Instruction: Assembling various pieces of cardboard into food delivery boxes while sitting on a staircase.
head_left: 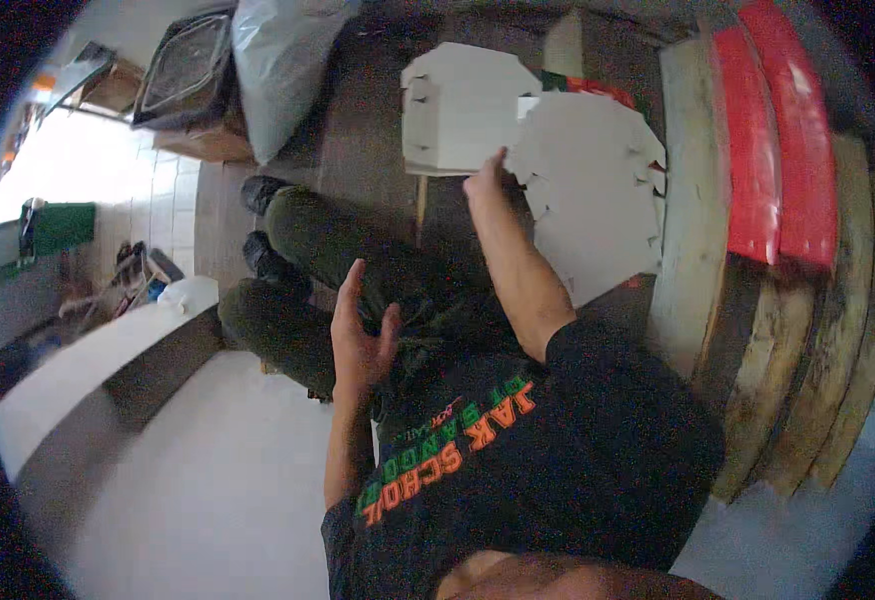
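Observation:
My right hand (486,178) reaches forward to the inner edges of two white cardboard box pieces. One finger stretches toward the gap between them; the other fingers are blurred or hidden, so a grip cannot be made out. The left cardboard piece (468,110) has cut corners and small slots along its left side. Beside it, the larger right cardboard piece (593,190) has angled corners and small raised tabs. My left hand (360,345) hovers over my lap with thumb and fingers apart, holding nothing.
Red plastic-wrapped packs (773,140) lie on wooden boards (788,370) at the right. A pale board (693,200) runs beside the cardboard. At the far left stand a cardboard box (208,140) and a translucent plastic bag (283,75). A white surface (198,470) is at my left.

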`<state>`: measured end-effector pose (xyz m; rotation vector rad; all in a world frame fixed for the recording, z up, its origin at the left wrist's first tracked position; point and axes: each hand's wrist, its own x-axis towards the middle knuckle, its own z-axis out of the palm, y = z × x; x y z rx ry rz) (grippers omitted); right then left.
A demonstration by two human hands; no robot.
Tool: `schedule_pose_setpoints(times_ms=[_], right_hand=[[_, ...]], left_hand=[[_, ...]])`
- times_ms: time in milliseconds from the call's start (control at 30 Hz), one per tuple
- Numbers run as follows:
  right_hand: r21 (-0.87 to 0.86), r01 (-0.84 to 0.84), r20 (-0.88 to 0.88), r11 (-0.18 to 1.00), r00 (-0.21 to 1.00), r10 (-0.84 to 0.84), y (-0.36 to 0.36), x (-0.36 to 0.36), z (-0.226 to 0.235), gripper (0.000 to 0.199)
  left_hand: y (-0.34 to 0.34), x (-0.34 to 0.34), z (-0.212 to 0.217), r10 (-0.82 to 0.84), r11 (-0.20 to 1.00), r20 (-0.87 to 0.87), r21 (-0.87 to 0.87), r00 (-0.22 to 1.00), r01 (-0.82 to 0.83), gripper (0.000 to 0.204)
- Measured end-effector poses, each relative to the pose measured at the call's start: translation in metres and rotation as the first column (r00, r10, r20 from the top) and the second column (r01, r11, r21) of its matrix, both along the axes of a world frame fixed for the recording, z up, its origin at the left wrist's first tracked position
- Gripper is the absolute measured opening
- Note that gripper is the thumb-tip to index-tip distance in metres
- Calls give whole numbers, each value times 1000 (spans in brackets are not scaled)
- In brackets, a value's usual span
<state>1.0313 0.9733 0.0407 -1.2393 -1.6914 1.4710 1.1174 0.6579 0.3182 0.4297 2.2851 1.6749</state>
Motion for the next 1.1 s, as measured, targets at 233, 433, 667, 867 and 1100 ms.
schedule_pose_setpoints(times_ms=[233,433,667,867,1100], right_hand=[[-307,-779,-389,546,627,676,-158,94,176,22],[710,-393,461,584,887,36,77,140,244,44],[212,-589,954,780,298,-34,141,158,227,81],[272,-474,843,837,537,31,159,178,236,75],[668,-165,563,726,750,-348,142,189,245,66]], left_hand=[[26,-32,-30,-43,979,174,206,984,6,50],[122,-31,-60,-356,934,607,200,711,296,55],[202,34,-116,-436,838,494,527,753,140,44],[189,1,-87,-403,912,340,221,850,344,36],[193,15,-139,-389,905,336,312,858,288,37]])
